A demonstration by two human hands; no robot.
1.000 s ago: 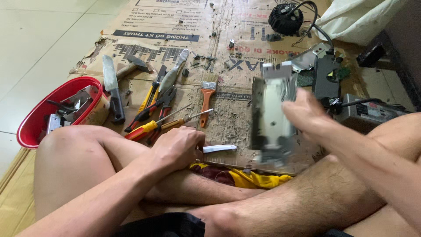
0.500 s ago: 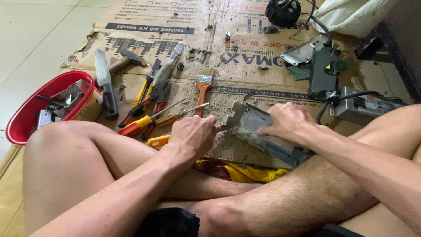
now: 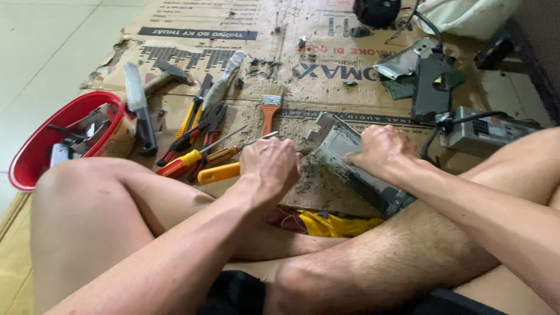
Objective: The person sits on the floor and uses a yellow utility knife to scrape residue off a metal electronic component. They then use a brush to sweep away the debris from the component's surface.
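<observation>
Metal chassis (image 3: 356, 166) lies tilted on the dusty cardboard (image 3: 192, 44) between the knees, the right hand (image 3: 382, 150) clamped over its top edge. The left hand (image 3: 269, 169) is fisted around a yellow-handled screwdriver (image 3: 219, 173), just left of the chassis. Pliers (image 3: 201, 128), a paintbrush (image 3: 269, 111) and a red bowl (image 3: 35, 151) sit farther left

Two hands: the left hand (image 3: 269, 166) and the right hand (image 3: 380, 150). One metal chassis (image 3: 356, 160), one red bowl (image 3: 41, 137), one paintbrush (image 3: 269, 111), one knife (image 3: 140, 111), one hammer (image 3: 165, 74), one yellow-handled tool (image 3: 219, 173), and two screwdrivers (image 3: 184, 162).
</observation>
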